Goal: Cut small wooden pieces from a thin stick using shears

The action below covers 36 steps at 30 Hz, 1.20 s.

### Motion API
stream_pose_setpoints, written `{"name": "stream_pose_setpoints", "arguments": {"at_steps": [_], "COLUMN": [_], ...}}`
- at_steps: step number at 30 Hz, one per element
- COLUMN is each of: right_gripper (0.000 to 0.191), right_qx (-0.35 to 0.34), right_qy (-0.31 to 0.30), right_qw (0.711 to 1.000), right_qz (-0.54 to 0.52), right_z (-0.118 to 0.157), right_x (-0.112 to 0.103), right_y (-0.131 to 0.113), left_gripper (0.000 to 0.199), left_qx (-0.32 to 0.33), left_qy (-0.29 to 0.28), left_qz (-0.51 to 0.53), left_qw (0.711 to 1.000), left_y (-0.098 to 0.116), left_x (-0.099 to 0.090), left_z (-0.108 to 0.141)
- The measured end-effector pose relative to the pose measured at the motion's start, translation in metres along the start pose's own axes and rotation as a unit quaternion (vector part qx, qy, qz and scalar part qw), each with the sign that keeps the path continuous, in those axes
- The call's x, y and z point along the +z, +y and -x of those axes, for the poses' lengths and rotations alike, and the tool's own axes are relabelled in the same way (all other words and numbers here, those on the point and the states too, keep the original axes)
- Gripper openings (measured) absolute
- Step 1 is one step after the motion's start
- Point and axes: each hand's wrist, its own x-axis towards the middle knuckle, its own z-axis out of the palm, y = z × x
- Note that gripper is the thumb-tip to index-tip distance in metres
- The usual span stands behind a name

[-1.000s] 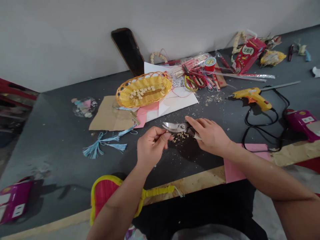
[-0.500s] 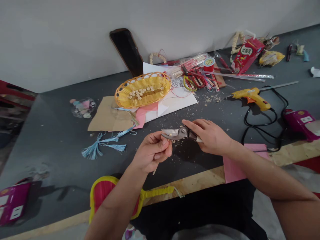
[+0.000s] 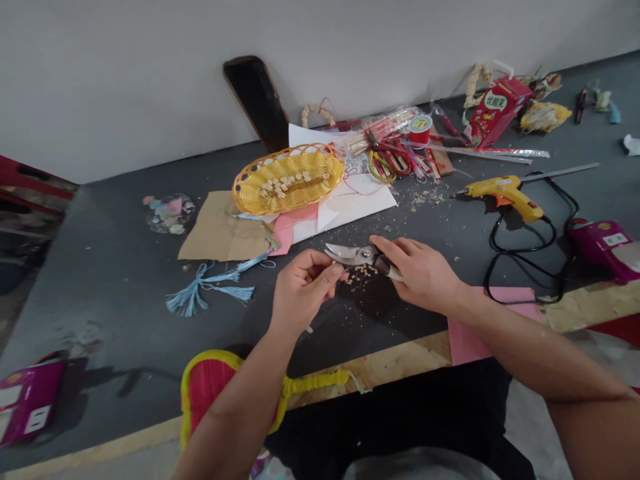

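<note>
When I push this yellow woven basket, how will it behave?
The basket is probably light for its size, since its woven strands look thin. Its rim looks firm, so it likely keeps its shape. Being shallow, it may spill the pale crumbs if pushed sharply.

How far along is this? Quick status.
Done: pale bits sit in the yellow woven basket, with more crumbs on the dark table. In hand: the right hand holds metal shears, the left hand pinched at their blades. Left: probably the sticks in plastic at the back, though that's uncertain.
</note>
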Motion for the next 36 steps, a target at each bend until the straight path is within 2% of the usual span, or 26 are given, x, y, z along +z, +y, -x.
{"name": "stream_pose_setpoints", "arguments": {"at_steps": [4,7,11,16,23,36], "right_gripper": [0.028,0.013,0.018,0.026,0.042,0.031], "right_qx": [0.006,-0.045,-0.076,-0.077,-0.076,-0.076], "right_qy": [0.030,0.032,0.026,0.001,0.006,0.028], "right_qw": [0.999,0.998,0.997,0.997,0.996,0.995], "right_qz": [-0.026,-0.018,-0.002,0.017,0.042,0.057], "right_z": [-0.0019,-0.0013,0.0004,0.0026,0.0019,0.0020], "right_x": [0.0043,0.0049,0.0030,-0.0019,-0.0037,0.0009], "right_y": [0.0043,0.0074,0.0093,0.0095,0.0095,0.0076], "left_gripper": [0.026,0.024,0.021,0.020,0.023,0.025], "left_qx": [0.034,0.044,0.048,0.064,0.078,0.052], "left_qy": [0.034,0.028,0.021,0.024,0.006,-0.025], "left_qz": [-0.043,-0.039,-0.046,-0.069,-0.075,-0.055], "left_qw": [0.998,0.998,0.998,0.995,0.994,0.997], "left_y": [-0.0052,-0.0066,-0.0060,-0.0023,-0.0040,-0.0032], "left_x": [-0.0018,-0.0034,-0.0028,-0.0014,-0.0038,0.0000], "left_z": [0.0010,0.0009,0.0003,0.0019,0.0028,0.0055]}}
